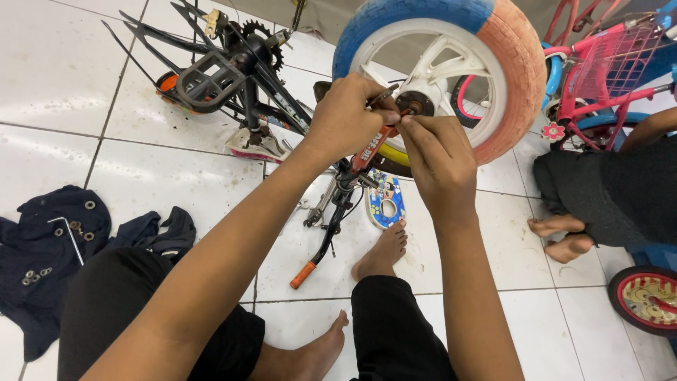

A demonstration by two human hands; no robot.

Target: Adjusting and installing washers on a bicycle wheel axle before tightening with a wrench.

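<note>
The left hand [345, 116] is curled shut around a thin metal tool [381, 96], its knuckles bunched against the hub [416, 104] of a small bicycle wheel [451, 63]; the right hand [438, 159] is pinched tight, thumb and forefinger closed on a small part at the hub, too small to make out; the two hands touch at the fingertips. The wheel stands at 12 o'clock from the hands, white-spoked, with a tyre part blue and part orange; a red frame tube [368, 149] runs down from it towards 7 o'clock, ending in a black bar with an orange grip [303, 275]. Room is tight: a black pedal and chainring [218, 70] crowd in at 10 o'clock, a pink bicycle with a basket [606, 63] at 2 o'clock, another person's bare feet [564, 236] at 4 o'clock; open white floor tile [49, 77] lies at 9 o'clock, beyond it a dark garment [56, 240] at 8 o'clock.
</note>
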